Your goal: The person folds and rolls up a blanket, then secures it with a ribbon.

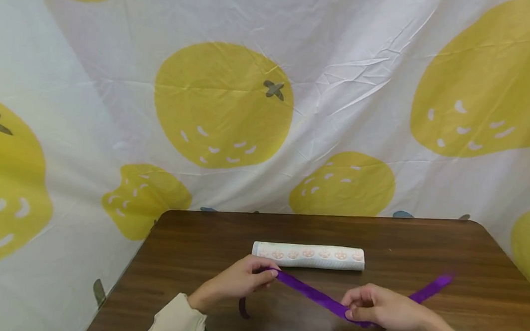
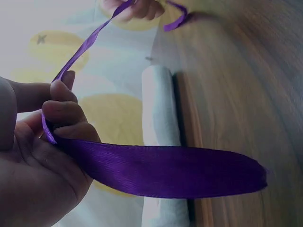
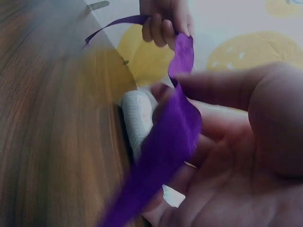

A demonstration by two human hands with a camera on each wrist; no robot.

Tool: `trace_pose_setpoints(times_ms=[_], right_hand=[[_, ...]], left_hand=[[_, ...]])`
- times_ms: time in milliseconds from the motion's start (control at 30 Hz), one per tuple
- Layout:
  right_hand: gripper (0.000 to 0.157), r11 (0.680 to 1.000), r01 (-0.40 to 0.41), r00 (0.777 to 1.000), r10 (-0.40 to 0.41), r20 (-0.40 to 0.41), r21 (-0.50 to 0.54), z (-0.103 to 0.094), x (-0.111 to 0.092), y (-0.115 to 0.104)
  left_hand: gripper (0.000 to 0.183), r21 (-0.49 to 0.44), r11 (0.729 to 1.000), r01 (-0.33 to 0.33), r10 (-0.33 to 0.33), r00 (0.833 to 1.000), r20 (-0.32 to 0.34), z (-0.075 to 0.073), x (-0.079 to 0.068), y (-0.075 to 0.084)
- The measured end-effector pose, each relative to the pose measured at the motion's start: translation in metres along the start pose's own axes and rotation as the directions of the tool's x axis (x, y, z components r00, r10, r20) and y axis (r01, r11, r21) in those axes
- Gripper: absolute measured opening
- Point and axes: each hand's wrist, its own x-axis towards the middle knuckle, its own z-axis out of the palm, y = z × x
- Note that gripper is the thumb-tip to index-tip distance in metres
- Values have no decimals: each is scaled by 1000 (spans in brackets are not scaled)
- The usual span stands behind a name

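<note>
A purple satin ribbon [image 1: 310, 292] stretches between my two hands above the table. My left hand [image 1: 240, 278] pinches it between thumb and fingers; in the left wrist view a broad loose end of the ribbon [image 2: 175, 171] hangs out past the curled fingers. Lower and to the right, my right hand [image 1: 385, 308] pinches the ribbon between thumb and forefinger. From there its other end trails out to the right behind the hand, and in the right wrist view this tail [image 3: 156, 156] crosses in front of the palm. Behind the hands lies a white roll [image 1: 309, 256] printed with pale orange figures.
The brown wood-grain table [image 1: 198, 232] has rounded far corners. Directly behind it hangs a white cloth [image 1: 331, 99] printed with large yellow fruit. The roll lies crosswise near the table's far edge, close to the left fingertips in the head view.
</note>
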Motion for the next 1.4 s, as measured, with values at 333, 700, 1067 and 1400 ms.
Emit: trace_pose_setpoints(times_ms=[333, 700, 1067, 1400], right_hand=[[18, 992, 124, 985, -126, 122, 21, -10, -13, 15], [19, 994, 43, 998, -47, 41, 105, -38, -47, 23], [17, 998, 2, 1000, -4, 17, 67, -57, -66, 33], [21, 987, -73, 997, 76, -18, 142, -78, -87, 57]], left_hand=[[16, -36, 992, 119, -121, 990, -76, -29, -20, -13], [15, -28, 973, 228, -230, 966, -114, -66, -49, -47], [16, -20, 957, 289, -289, 950, -121, -88, -70, -68], [32, -260, 894, 366, -394, 917, -64, -103, -86, -100]])
